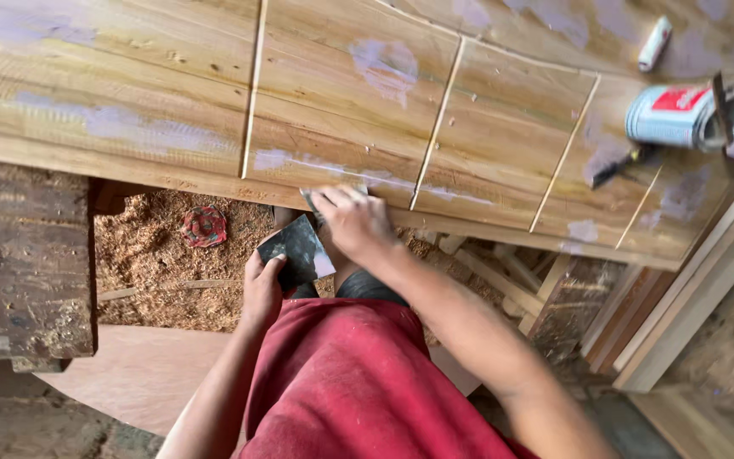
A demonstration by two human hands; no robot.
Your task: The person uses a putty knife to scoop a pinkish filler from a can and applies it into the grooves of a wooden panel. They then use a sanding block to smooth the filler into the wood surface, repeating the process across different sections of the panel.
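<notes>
A dark, flat filler-smeared plate (297, 251) is gripped by the left hand (262, 293) below the edge of the wooden panel (503, 127), fingers curled tightly around its lower corner. A small scraper (310, 202), mostly hidden, is pressed by the right hand (352, 223) against the panel's near edge, the fingers closed over it beside a pale streak of filler (333, 166). A tipped tin can (681, 116) and a small white tube (654, 44) are seen on the panel, well apart from both hands, and sawdust (159, 263) is spread below.
</notes>
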